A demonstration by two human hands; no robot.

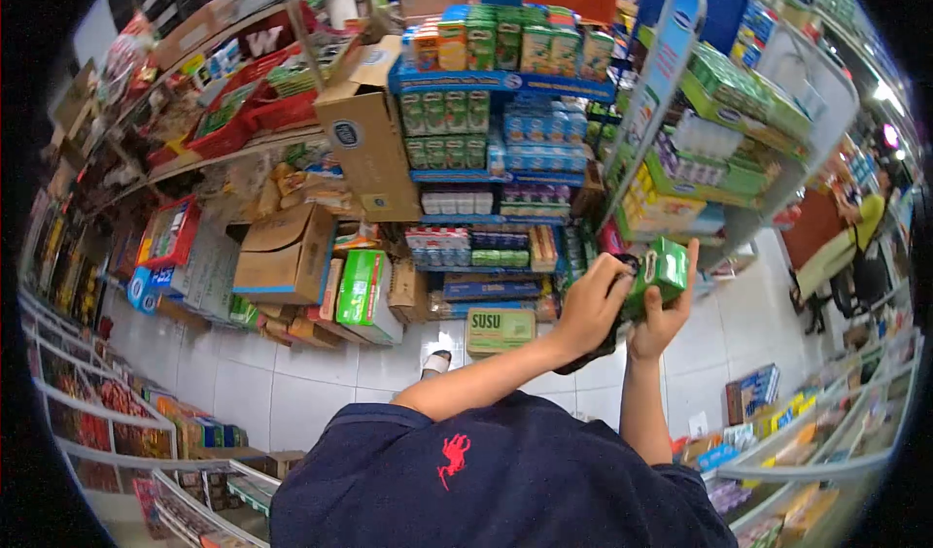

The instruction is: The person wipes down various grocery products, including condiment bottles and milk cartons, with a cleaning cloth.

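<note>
My right hand [663, 323] is closed around a green carton pack [668, 264], with the thumb on its near side and a finger up along its right edge. Just left of it, my left hand [593, 300] has bent fingers closed on a black object [627, 264] against the pack's left side; its shape is mostly hidden. Something dark hangs below my left hand, too unclear to name. Both hands are in front of the shelf's lower right side.
Ahead stands a shelf [505, 177] of drink cartons, with a green display rack [714, 193] at its right. Cardboard boxes [282, 256] sit at the left, and a SUSU box [500, 331] on the tiled floor. Another person [860, 222] is at the far right.
</note>
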